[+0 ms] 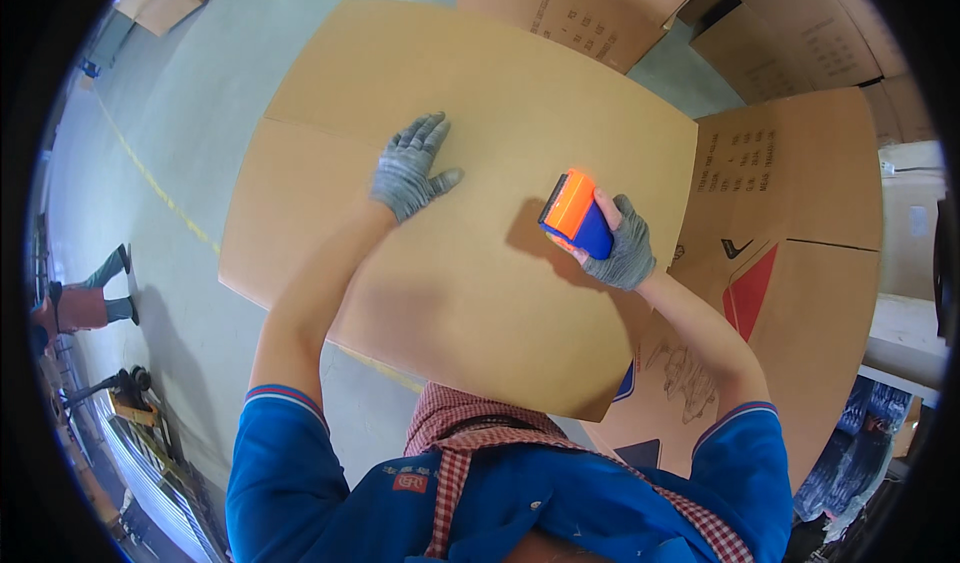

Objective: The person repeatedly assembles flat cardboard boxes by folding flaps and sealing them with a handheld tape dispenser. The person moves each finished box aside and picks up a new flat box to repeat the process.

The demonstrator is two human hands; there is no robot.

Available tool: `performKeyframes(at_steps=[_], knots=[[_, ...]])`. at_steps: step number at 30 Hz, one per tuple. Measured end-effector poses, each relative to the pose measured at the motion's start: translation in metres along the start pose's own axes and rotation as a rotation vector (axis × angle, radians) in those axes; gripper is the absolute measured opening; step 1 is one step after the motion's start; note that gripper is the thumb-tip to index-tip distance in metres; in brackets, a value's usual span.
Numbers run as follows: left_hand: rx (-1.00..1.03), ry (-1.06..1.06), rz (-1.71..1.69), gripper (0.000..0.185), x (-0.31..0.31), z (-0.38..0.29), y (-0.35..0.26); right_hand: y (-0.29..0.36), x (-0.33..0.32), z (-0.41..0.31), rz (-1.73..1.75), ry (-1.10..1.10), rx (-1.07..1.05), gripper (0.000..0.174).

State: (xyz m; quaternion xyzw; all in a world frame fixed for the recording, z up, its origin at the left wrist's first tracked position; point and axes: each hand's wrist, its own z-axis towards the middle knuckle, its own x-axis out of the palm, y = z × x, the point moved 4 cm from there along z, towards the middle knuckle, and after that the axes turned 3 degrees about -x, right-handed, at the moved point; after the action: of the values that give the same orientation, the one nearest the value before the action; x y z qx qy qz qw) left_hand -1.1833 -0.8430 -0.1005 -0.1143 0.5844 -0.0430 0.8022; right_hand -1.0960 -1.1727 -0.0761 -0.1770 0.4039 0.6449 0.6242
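Observation:
A large sheet of plain brown cardboard (480, 278), perhaps a flattened carton, lies before me. My left hand (411, 167), in a grey knit glove, rests on it with the palm down and the thumb spread. To the right, my right hand (626, 244) grips an orange and blue tape dispenser (581, 214) with a dark toothed edge facing left. Its glove leaves the thumb and a fingertip bare. The dispenser casts a shadow on the cardboard and seems held a little above it. Any tape on it cannot be made out.
A printed carton (795, 278) with a red mark stands against the sheet's right side. More cartons (810, 37) are stacked at the far right. A hand pallet truck (135, 405) is at the lower left. A person (82, 306) walks on the grey floor (180, 218) farther left.

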Motion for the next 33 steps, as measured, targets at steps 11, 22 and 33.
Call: performKeyframes(at_steps=[11,22,33], knots=[[-0.855,0.298,-2.035,0.029,0.063,-0.015,-0.147,0.010,-0.013,-0.017,-0.137,0.179,0.132,0.094],[-0.701,-0.346,-0.115,0.038,-0.047,0.027,0.227,0.022,0.133,0.234,-0.153,0.806,0.365,0.079],[-0.798,0.431,-0.189,0.042,0.075,0.030,0.404,0.026,0.236,0.335,-0.128,0.990,0.401,0.057]])
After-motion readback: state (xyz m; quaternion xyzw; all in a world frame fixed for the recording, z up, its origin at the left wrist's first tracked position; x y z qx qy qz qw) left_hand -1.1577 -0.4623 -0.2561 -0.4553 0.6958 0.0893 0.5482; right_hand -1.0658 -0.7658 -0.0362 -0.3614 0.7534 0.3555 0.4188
